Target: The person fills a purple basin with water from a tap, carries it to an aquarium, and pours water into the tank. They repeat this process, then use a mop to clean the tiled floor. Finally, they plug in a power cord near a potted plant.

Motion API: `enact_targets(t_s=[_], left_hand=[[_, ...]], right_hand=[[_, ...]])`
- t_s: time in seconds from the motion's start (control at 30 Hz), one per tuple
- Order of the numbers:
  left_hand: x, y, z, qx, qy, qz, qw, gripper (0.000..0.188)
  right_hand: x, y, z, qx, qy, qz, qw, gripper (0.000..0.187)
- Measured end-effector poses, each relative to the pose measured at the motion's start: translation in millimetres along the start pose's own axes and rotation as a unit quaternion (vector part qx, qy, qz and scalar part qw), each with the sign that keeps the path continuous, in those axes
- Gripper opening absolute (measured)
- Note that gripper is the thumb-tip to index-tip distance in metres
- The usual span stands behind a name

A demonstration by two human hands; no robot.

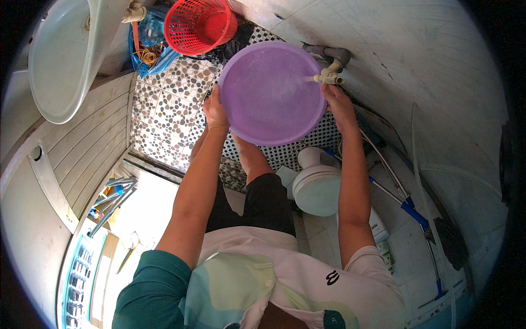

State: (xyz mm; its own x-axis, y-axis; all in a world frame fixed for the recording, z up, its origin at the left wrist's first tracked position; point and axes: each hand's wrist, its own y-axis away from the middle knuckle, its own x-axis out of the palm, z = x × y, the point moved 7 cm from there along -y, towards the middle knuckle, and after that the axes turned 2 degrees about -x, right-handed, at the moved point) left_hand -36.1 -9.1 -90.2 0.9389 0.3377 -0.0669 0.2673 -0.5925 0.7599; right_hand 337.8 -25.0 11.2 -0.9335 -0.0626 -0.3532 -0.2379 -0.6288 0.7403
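A round purple plastic basin (268, 98) is held out in front of me, with water or wetness showing on its inside. My left hand (216, 112) grips its left rim, fingers closed and partly hidden under the edge. On the opposite side, my right hand (338, 104) is closed at the right rim, just below a beige plastic tap (327, 78). The tap's spout points over the basin, and a thin pale stream seems to leave it. The fingertips of my right hand are partly hidden by the rim and tap.
A red slotted basket (200, 27) stands beyond the basin, beside a blue bag (156, 57). A white washbasin (57, 66) hangs at upper left. The toilet (318, 189) is near my right forearm. Mop handles (383, 153) lean along the right wall. Pebble-patterned tiles (172, 98) cover the floor.
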Motion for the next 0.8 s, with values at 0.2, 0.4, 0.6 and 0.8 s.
enact_targets(t_s=[0.2, 0.4, 0.6, 0.8], left_hand=[[3, -4, 2, -0.015, 0.050, 0.004, 0.999, 0.066], [-3, -11, 2, 0.054, -0.093, 0.009, 0.994, 0.062], [-4, -14, 10, 0.068, -0.079, 0.012, 0.994, 0.060], [-3, -6, 9, 0.033, 0.006, 0.006, 0.999, 0.061]], right_hand=[[0, -8, 6, 0.019, 0.001, -0.014, 1.000, 0.074], [1, -13, 10, -0.034, -0.005, -0.027, 0.999, 0.079], [-2, -15, 11, -0.035, 0.014, -0.041, 0.998, 0.080], [1, -21, 8, -0.034, 0.020, 0.035, 0.999, 0.108]])
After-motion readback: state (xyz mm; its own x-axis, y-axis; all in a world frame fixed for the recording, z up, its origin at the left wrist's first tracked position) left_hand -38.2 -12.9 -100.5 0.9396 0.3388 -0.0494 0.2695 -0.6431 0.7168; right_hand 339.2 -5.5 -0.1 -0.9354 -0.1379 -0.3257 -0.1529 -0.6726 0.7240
